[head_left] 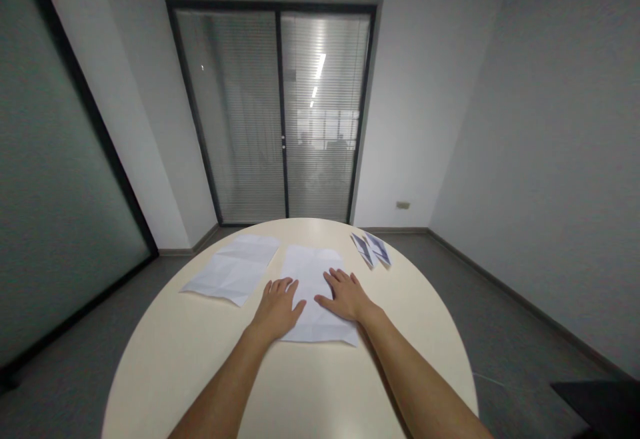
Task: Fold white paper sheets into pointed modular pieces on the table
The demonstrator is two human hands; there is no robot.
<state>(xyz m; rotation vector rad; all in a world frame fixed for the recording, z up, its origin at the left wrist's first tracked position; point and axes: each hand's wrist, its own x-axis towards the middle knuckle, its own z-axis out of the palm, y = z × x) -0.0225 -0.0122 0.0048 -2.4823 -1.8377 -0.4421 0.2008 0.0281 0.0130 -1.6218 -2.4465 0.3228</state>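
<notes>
Under the fingers [281, 286] of the left hand [277, 307] and those of the right hand [347, 296] lies a creased white rectangular sheet of paper [309, 267], flat on the round cream worktop [190, 352], which looks smooth and matte. Both hands rest palm down on the sheet's near half, fingers stretched out and slightly spread, gripping nothing. The thumbs point toward each other with a bare strip of paper between them. The left hand lies over the sheet's near left edge and the right hand close to its right edge. The sheet carries faint fold lines. Beyond the fingertips its far half lies uncovered.

To the left of the left fingers, just beside the first sheet, lies a second white paper sheet [234, 269]. It is also rectangular, crossed by fold creases and set at an angle. Ahead and to the right of the right fingers, well apart from them, lie two small folded paper pieces [373, 250], pointed in shape, white with dark blue-grey faces, side by side and close together. That makes two full sheets and two folded pieces. Far past the fingertips stands a dark-framed glass door with slatted blinds [280, 112].
</notes>
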